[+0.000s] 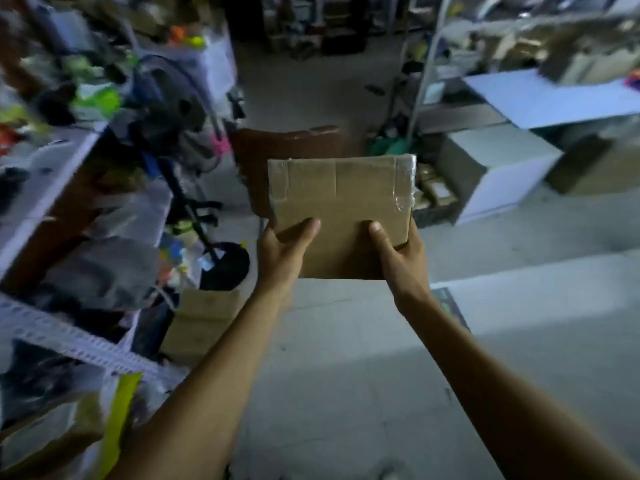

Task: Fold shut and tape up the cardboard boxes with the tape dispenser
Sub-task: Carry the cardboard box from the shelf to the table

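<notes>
**Already taped, held out over the aisle**

Both hands carry a sealed cardboard box (341,216) at arm's length, above the concrete floor (346,375). The left hand (282,245) grips its seven-o'clock corner, the right hand (398,252) its five-o'clock corner, thumbs on top, fingers clamped underneath. Clear tape (404,183) shows at the far edges, seemingly wrinkled through the blur. Held only by the near edge, the box could tip forward and drop.
</notes>
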A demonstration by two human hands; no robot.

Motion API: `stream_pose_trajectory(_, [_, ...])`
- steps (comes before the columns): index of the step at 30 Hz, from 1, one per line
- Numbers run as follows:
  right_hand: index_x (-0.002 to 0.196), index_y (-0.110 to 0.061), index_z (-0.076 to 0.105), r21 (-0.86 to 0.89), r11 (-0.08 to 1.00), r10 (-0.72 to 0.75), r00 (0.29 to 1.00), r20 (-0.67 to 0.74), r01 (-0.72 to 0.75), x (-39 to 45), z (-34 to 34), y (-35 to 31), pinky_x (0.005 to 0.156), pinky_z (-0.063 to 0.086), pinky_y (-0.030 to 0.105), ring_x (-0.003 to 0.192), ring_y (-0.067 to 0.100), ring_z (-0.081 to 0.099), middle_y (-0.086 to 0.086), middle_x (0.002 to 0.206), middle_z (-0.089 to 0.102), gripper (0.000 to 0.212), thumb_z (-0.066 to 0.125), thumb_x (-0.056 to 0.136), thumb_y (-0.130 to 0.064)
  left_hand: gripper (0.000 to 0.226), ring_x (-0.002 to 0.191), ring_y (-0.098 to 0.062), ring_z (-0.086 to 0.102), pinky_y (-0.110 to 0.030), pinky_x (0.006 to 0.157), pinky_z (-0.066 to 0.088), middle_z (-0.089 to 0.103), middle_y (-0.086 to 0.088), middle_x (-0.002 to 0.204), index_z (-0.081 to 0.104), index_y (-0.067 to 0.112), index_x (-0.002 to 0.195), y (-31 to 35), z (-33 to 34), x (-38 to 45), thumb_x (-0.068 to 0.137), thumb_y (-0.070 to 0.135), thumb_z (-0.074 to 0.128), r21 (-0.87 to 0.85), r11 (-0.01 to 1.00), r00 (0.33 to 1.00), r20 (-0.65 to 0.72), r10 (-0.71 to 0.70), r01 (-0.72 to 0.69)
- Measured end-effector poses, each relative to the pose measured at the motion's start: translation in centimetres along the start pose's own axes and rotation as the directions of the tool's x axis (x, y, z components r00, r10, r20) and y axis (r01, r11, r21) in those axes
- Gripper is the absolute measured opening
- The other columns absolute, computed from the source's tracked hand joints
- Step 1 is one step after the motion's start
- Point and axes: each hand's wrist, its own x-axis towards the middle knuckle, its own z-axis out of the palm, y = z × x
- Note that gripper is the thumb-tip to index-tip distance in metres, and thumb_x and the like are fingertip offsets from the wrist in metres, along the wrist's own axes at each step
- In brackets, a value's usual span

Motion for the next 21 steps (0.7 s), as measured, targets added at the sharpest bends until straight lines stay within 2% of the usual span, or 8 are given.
stream_pose_trajectory(4, [0.139, -0.032, 0.048, -0.051, 0.998, 0.030, 0.983, -0.182, -0.040, 1.0, -10.5, 1.6, 0.095, 0.055, 0.043, 0.113, 0.012, 0.062, -0.007, 0.125, 0.064, 0.073, 0.064, 0.078, -0.068, 0.039, 0.093, -0.002, 0.060, -0.009, 0.076, 0.045, 0.064, 0.012, 0.101, 0.059, 0.021, 0.110, -0.7, 11.1, -2.5, 0.081, 0.036, 0.079, 0.049, 0.997, 0.979, 0.190, -0.075, 0.067])
stream_pose_trajectory(7, [0.136, -0.028, 0.052, -0.075, 0.995, 0.036, 0.947, -0.319, -0.063, 1.3, -17.7, 2.7, 0.096, 0.055, 0.042, 0.111, 0.012, 0.063, -0.005, 0.123, 0.066, 0.066, 0.066, 0.082, -0.062, 0.035, 0.093, -0.002, 0.057, -0.008, 0.071, 0.040, 0.057, 0.020, 0.095, 0.052, 0.027, 0.105, -1.7, 18.5, -4.3, 0.083, 0.038, 0.076, 0.093, 0.990, 0.939, 0.317, -0.132, 0.108])
stream_pose_trajectory(9, [0.133, -0.026, 0.056, -0.092, 0.991, 0.051, 0.919, -0.390, -0.094, 1.5, -21.9, 3.6, 0.094, 0.056, 0.039, 0.107, 0.010, 0.064, -0.006, 0.119, 0.067, 0.058, 0.066, 0.085, -0.057, 0.035, 0.090, 0.003, 0.057, -0.004, 0.068, 0.040, 0.057, 0.023, 0.095, 0.052, 0.029, 0.107, -2.3, 22.7, -5.7, 0.083, 0.035, 0.076, 0.115, 0.988, 0.915, 0.376, -0.144, 0.108])
stream_pose_trajectory(13, [0.130, -0.032, 0.056, -0.085, 0.986, 0.087, 0.871, -0.484, -0.146, 1.7, -28.0, 6.0, 0.092, 0.057, 0.040, 0.106, 0.008, 0.064, -0.011, 0.116, 0.068, 0.059, 0.063, 0.082, -0.065, 0.030, 0.074, 0.014, 0.049, 0.005, 0.053, 0.035, 0.051, 0.024, 0.088, 0.045, 0.033, 0.095, -3.8, 29.2, -8.1, 0.087, 0.030, 0.074, 0.159, 0.979, 0.859, 0.476, -0.187, 0.125])
stream_pose_trajectory(15, [0.132, -0.032, 0.055, -0.073, 0.984, 0.101, 0.842, -0.530, -0.164, 2.3, -30.5, 7.1, 0.091, 0.057, 0.043, 0.107, 0.010, 0.064, -0.010, 0.117, 0.068, 0.064, 0.063, 0.080, -0.068, 0.026, 0.081, 0.011, 0.057, 0.001, 0.060, 0.042, 0.060, 0.021, 0.089, 0.052, 0.029, 0.096, -4.8, 32.3, -8.1, 0.085, 0.029, 0.076, 0.172, 0.975, 0.834, 0.509, -0.213, 0.144])
stream_pose_trajectory(16, [0.132, -0.031, 0.055, -0.059, 0.983, 0.113, 0.829, -0.548, -0.173, 2.7, -31.7, 7.6, 0.091, 0.057, 0.044, 0.107, 0.011, 0.065, -0.009, 0.117, 0.068, 0.065, 0.064, 0.079, -0.067, 0.027, 0.090, 0.002, 0.065, -0.006, 0.069, 0.049, 0.068, 0.016, 0.094, 0.059, 0.025, 0.099, -5.4, 33.8, -7.8, 0.082, 0.031, 0.079, 0.163, 0.976, 0.819, 0.533, -0.211, 0.146])
stream_pose_trajectory(19, [0.132, -0.029, 0.055, -0.022, 0.984, 0.131, 0.797, -0.590, -0.178, 4.7, -35.1, 9.0, 0.091, 0.057, 0.045, 0.105, 0.010, 0.066, -0.010, 0.116, 0.069, 0.063, 0.067, 0.080, -0.063, 0.056, 0.102, -0.015, 0.070, -0.034, 0.087, 0.057, 0.074, 0.004, 0.108, 0.066, 0.019, 0.115, -7.2, 38.4, -6.6, 0.069, 0.045, 0.085, 0.164, 0.977, 0.766, 0.609, -0.206, 0.133])
stream_pose_trajectory(21, [0.132, -0.030, 0.056, -0.020, 0.984, 0.128, 0.778, -0.615, -0.178, 6.7, -37.0, 9.9, 0.093, 0.055, 0.045, 0.107, 0.008, 0.065, -0.012, 0.117, 0.069, 0.060, 0.067, 0.082, -0.061, 0.070, 0.104, -0.013, 0.070, -0.034, 0.088, 0.058, 0.073, 0.003, 0.113, 0.063, 0.018, 0.123, -7.7, 41.7, -5.7, 0.066, 0.051, 0.086, 0.189, 0.972, 0.738, 0.636, -0.228, 0.137])
